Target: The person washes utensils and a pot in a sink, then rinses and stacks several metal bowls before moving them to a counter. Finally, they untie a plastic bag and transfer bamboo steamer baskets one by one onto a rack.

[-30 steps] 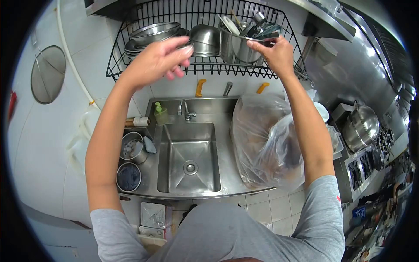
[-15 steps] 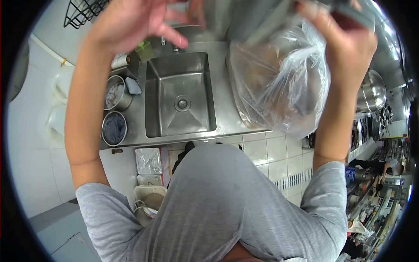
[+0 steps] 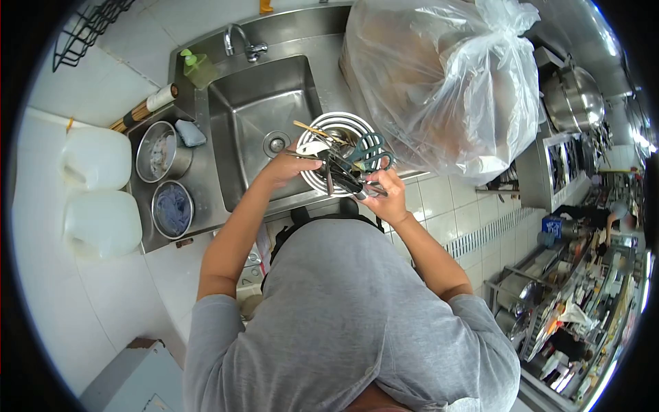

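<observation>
A round container point(image 3: 310, 180) with white and dark rings stands between my hands, overlapping the sink's front right corner. It holds a bunch of utensils point(image 3: 332, 163), among them dark handles, a thin wooden stick point(image 3: 310, 128) and scissors with dark green handles point(image 3: 369, 150). My left hand point(image 3: 283, 169) is closed at the container's left side, its fingers reaching over the rim onto the utensils. On the lower right, my right hand point(image 3: 388, 199) has its fingers curled round dark utensil handles, just below the scissors. The utensils' lower ends are hidden inside.
The steel sink point(image 3: 237, 147) lies left of the container, under a tap point(image 3: 248, 48). A large tied plastic bag point(image 3: 439, 89) fills the counter's right side. Two metal pots point(image 3: 152, 159) and a soap bottle point(image 3: 199, 69) stand left. Another person point(image 3: 604, 218) is far right.
Both hands have come down from the top of the view, where they were raised near a blurred grey object. They are now at the striped container of utensils.
</observation>
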Tool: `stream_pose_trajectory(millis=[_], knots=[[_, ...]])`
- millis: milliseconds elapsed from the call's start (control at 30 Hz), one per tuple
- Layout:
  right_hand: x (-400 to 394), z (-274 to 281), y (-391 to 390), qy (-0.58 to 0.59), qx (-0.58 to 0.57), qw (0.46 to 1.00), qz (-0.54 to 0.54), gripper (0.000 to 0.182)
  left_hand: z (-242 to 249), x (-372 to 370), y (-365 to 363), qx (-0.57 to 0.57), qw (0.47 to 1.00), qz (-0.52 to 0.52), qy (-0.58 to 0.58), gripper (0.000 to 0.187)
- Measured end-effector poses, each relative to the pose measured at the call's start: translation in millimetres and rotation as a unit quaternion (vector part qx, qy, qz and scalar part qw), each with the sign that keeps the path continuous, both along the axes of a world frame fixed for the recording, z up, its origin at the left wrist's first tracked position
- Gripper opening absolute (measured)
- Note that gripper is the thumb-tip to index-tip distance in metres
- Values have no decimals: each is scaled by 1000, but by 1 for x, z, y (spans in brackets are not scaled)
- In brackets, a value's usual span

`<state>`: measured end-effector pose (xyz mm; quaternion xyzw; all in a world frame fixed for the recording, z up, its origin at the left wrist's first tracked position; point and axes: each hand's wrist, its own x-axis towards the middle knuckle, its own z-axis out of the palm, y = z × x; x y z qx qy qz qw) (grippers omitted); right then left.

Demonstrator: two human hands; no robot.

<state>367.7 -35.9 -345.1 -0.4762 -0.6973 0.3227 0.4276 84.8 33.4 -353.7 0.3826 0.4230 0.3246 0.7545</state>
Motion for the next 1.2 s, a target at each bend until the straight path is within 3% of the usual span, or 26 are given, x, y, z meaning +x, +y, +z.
stream_pose_trajectory(millis=[67,133,233,267,367,400,500,533,667,767,800,900,1067,1200], knots=[[8,-35,-10,-11,-26,999,-28,36,-33,14,2,8,999,-5,39,61],[4,-25,-20,27,-96,994,-40,31,-42,24,8,11,993,-21,111,52],[17,0,-26,-217,-9,976,-31,25,-38,34,18,49,976,-53,205,56],[29,13,-28,-228,-19,973,21,23,-63,30,26,105,962,-75,240,93],[54,65,-27,-230,-38,972,33,26,-89,24,29,250,883,-45,395,99],[48,84,-20,-235,-7,972,25,25,-85,23,28,248,866,-56,431,98],[16,107,26,-276,81,958,5,19,-27,23,27,81,914,-117,381,93],[0,103,47,-309,106,945,4,15,-51,18,32,107,923,-125,349,86],[-45,59,111,-533,59,844,25,28,-43,7,30,75,941,-95,316,73],[-63,58,134,-603,-94,790,61,40,-49,-5,24,87,950,-87,286,70],[-66,60,137,-608,-110,783,72,45,-45,-6,20,96,947,-79,296,60],[-74,69,140,-637,-134,746,140,33,-40,-5,8,59,960,-29,272,36],[-75,43,149,-629,-141,756,109,24,-41,-2,-5,39,980,9,195,26],[-62,54,151,-617,-149,760,142,24,-23,8,-7,76,969,37,233,47]])
